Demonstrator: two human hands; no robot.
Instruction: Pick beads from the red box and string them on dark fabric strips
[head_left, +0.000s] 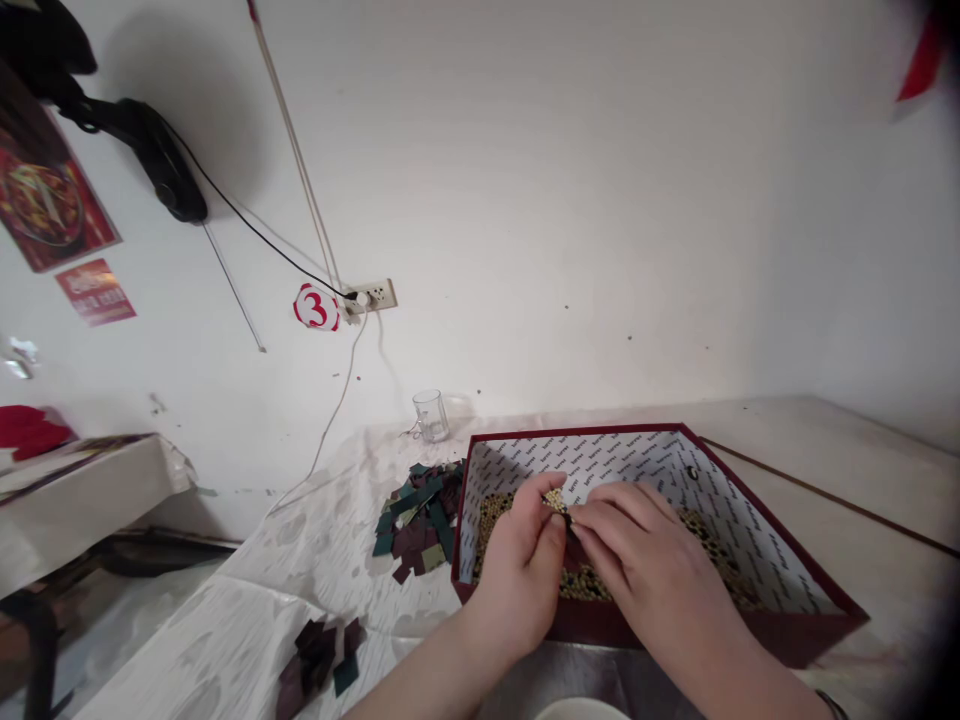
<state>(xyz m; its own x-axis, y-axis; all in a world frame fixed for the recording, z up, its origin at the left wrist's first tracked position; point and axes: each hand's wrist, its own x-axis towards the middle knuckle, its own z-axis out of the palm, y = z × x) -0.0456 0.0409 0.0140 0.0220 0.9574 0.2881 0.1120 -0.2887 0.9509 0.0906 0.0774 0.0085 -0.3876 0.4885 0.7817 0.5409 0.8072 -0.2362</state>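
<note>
A dark red box (600,432) with a white printed lining stands on the covered table. Small tan and dark beads or grains (589,583) lie in it. Over the box, my left hand (525,560) is closed, thumb and forefinger pinching a small bundle of pale beads (555,499). My right hand (656,560) meets it from the right, its fingertips pressed together at a small dark piece beside the bundle. The exact shape of that piece is hidden by the fingers.
Dark green and maroon cut pieces (420,525) are heaped left of the box, with a smaller pile (319,655) nearer the front. A clear glass mug (430,416) stands near the wall. A pale round rim (581,710) shows at the bottom edge.
</note>
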